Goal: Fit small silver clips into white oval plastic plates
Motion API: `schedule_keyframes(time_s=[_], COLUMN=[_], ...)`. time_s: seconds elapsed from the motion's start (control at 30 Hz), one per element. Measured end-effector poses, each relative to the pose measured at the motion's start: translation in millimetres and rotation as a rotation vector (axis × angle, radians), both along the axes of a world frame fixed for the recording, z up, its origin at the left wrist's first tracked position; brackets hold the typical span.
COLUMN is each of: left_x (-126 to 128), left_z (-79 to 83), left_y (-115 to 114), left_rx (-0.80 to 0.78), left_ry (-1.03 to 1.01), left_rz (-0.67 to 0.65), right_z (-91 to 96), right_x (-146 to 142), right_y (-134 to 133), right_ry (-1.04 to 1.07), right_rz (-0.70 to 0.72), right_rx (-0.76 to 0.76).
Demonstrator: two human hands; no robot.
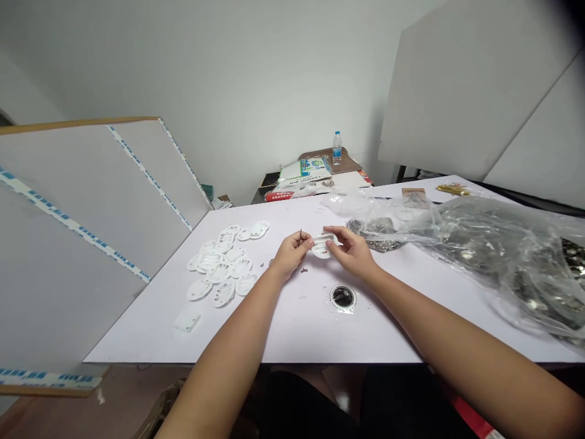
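**Pin and white oval piece held between both hands, low over the table**

Head view. Your left hand [290, 256] holds a narrow pinch on a thin dark pin [300, 237], which stands up just past the fingertips. Your right hand [350, 251] holds a white oval piece [321, 249] at its edge with the fingertips, a firm but shallow grip. The two hands nearly meet, and the piece lies just beside the pin, above the middle of the white table [297, 332].

Small metal bits [304, 270] lie just below your left hand. White ovals [214, 272] form a loose pile left of center, with a white square [186, 320] at lower left. A round disc in clear film [342, 297] sits just below your hands. At right, a plastic bag [479, 262] of metal parts reaches toward a metal heap [375, 235] near your right hand.

Risks: if your pinch slackens, the pin could drop among the small metal bits and be hard to tell apart. The shallow edge grip could let the white oval piece twist or slip if you press on it. If your right forearm catches the plastic bag, the metal parts could slide.
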State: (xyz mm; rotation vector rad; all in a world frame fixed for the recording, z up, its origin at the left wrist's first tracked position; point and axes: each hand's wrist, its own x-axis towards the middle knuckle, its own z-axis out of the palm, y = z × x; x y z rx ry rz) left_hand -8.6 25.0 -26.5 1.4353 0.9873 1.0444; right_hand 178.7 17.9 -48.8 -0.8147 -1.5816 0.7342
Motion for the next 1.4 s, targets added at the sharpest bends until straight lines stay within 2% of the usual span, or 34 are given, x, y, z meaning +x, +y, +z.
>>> schedule_keyframes(time_s=[0.2, 0.37, 0.6, 1.03, 1.2, 1.4], left_x=[-1.7, 0.1, 1.0, -0.3, -0.9, -5.9], left_z=[6.3, 4.5, 2.0, 5.3, 1.6, 4.5], left_y=[-1.8, -2.4, -1.6, -4.2, -2.8, -1.0], left_rx=[-0.012, 0.019, 0.073, -0.065, -0.065, -0.064], left_ry=[0.020, 0.035, 0.095, -0.049, -0.010, 0.109], left_rz=[-0.030, 0.013, 0.028, -0.043, -0.030, 0.029], right_z=[-1.5, -3.2, -2.1, 2.5, -1.3, -1.0], right_x=[0.6, -0.3, 0.3, 0.2, 0.0, 4.3], right_y=[1.7, 1.5, 1.4, -3.6, -0.5, 10.0], right_ry=[0.029, 0.031, -0.038, -0.064, -0.181, -0.375], right_rz=[-0.019, 0.013, -0.026, 0.015, 0.080, -0.012], right_rx=[-0.030, -0.020, 0.024, 0.067, 0.131, 0.185])
